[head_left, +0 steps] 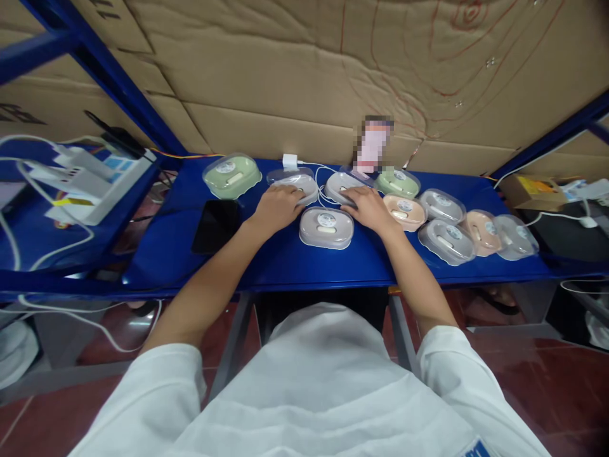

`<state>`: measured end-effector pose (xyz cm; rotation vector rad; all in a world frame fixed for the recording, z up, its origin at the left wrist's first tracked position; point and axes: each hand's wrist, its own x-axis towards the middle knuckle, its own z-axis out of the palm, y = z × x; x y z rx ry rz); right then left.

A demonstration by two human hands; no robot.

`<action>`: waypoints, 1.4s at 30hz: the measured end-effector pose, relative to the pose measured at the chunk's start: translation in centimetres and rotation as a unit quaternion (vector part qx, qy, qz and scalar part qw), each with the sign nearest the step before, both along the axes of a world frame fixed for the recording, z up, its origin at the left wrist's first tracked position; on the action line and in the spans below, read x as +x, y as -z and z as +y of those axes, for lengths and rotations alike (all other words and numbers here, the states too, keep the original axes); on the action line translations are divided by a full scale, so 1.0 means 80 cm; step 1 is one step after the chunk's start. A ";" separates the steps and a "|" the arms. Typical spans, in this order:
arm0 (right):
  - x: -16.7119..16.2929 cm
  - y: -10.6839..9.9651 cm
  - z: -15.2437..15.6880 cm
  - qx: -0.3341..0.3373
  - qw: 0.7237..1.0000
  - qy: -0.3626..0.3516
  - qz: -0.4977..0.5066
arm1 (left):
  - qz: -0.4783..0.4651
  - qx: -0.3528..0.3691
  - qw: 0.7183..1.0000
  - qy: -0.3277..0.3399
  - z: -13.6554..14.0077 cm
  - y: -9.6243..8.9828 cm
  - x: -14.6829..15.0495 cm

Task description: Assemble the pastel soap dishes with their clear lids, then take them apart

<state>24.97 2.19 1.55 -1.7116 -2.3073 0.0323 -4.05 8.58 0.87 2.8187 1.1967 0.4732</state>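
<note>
Head view: a blue table point(280, 266) bears clear-lidded boxes; the grey middle box point(326, 236), lying between the forearms, is the landmark.
Left hand point(280, 206): beyond the middle box and to its left, laid over a grey box, the left box point(307, 183); fingers close together and bent. Whether they grip it, I cannot tell.
Right hand point(370, 206): beyond the middle box and to its right, fingers on another grey box, the right box point(337, 181); a firm grip or a light touch, I cannot tell.
Cable point(321, 193): white, looping just beyond the middle box, between left box and right box.
Charger point(290, 161): white, farther beyond the middle box, behind the left box.
Green boxes: one point(231, 176) far left of the middle box, one point(398, 184) beyond it to the right.
Peach and grey boxes: clustered right of the middle box, the nearest peach one point(406, 213) close to the right forearm.
Black phone point(216, 226): flat, well left of the middle box.
Pink-screened phone point(374, 146): propped beyond the middle box, leaning near the cardboard point(266, 76), blurred.
</note>
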 end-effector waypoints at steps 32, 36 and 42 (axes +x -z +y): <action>0.047 -0.042 -0.004 0.149 0.978 0.141 0.047 | -0.109 0.028 0.993 -0.037 0.007 -0.018 -0.003; 0.110 -0.045 0.013 0.047 0.963 0.265 0.016 | -0.129 0.057 0.975 -0.172 0.029 -0.036 -0.050; 0.157 -0.041 0.035 -0.035 0.958 0.285 0.003 | -0.116 -0.059 0.951 -0.281 0.076 -0.020 -0.124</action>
